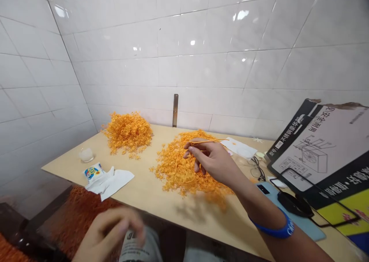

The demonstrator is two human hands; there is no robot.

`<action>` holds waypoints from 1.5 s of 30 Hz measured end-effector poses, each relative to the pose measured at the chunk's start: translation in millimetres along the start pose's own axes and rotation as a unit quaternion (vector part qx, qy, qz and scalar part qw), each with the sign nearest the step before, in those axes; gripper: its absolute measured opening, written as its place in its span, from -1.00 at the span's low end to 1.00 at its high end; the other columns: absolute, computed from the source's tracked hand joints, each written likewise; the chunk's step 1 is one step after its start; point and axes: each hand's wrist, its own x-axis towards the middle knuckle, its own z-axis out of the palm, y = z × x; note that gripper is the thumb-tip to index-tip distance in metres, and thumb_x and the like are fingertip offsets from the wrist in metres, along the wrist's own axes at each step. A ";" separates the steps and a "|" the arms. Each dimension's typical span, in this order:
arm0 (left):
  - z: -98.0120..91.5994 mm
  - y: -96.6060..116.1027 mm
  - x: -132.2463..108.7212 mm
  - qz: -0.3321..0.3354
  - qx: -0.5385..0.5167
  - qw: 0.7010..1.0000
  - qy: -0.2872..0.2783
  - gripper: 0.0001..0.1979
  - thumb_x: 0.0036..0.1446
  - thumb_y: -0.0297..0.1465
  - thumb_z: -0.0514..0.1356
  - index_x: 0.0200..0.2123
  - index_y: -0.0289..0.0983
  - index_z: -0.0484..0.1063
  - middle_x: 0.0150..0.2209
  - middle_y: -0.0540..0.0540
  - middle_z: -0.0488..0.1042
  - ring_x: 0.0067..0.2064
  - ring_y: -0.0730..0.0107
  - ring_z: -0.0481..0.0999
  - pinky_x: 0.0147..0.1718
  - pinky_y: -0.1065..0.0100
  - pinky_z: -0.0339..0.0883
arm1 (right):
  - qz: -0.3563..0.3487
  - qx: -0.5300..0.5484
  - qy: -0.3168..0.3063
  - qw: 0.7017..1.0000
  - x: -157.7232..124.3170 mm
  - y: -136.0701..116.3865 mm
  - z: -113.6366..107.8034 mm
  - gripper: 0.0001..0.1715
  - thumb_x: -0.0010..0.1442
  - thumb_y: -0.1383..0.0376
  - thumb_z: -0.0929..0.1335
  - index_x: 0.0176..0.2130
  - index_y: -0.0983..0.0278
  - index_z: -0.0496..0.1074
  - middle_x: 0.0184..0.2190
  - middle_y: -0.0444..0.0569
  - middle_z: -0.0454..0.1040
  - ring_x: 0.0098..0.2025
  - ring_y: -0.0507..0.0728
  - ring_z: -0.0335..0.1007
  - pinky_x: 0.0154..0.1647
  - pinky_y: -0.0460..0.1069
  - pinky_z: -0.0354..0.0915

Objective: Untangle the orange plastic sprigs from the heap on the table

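My right hand [209, 156] is over a loose heap of orange dried flowers [170, 173] on the table. Its thumb and fingertips are pinched on a thin orange stem [215, 141], which lies across the top of the fingers. A blue wristband [273, 227] circles that wrist. Low in the view, in front of the table's edge, my left hand [108, 229] is smeared by motion, its fingers bent; whether they grip anything does not show. Farther left stands a second bunch of orange dried flowers [128, 133].
On the table's left are a small glass cup [86, 155], a tissue packet [93, 171] and a crumpled tissue [111, 181]. A metal ruler [175, 112] leans on the tiled wall. Right: glasses [258, 171], a light-blue phone [271, 194], a black-framed item [296, 204] and a large printed box [323, 150].
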 end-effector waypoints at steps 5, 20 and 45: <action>73.4 37.4 46.1 0.125 0.015 0.992 -0.010 -0.26 0.04 -0.17 0.33 0.28 -0.04 0.16 0.26 -0.15 0.27 0.27 0.05 0.24 0.24 0.09 0.09 | 0.009 -0.067 -0.002 0.998 -19.6 3.5 -2.9 -0.67 0.29 0.18 0.26 -0.38 0.33 0.45 -0.47 0.00 0.53 -0.68 0.01 0.38 -0.74 -0.13 0.27; 94.4 35.8 58.8 0.014 -0.155 0.960 -0.231 -0.65 0.20 -0.16 0.20 -0.05 -0.25 0.41 -0.41 0.02 0.31 -0.48 0.57 0.19 -0.49 0.48 0.08 | 0.051 0.001 -0.022 0.998 -68.1 3.7 -39.5 -0.88 0.24 0.37 0.22 -0.33 0.26 0.32 -0.47 -0.10 0.42 -0.46 0.03 0.36 -0.46 -0.09 0.32; 147.5 32.6 47.4 0.037 -0.168 0.972 -0.160 -0.75 0.19 -0.21 0.16 -0.37 -0.30 0.35 -0.46 0.03 0.25 -0.44 0.52 0.18 -0.44 0.45 0.09 | 0.071 0.162 0.134 0.975 -56.8 24.2 -14.9 -0.68 0.22 0.05 0.38 -0.37 0.24 0.37 -0.46 -0.14 0.40 -0.42 0.05 0.42 -0.38 -0.06 0.40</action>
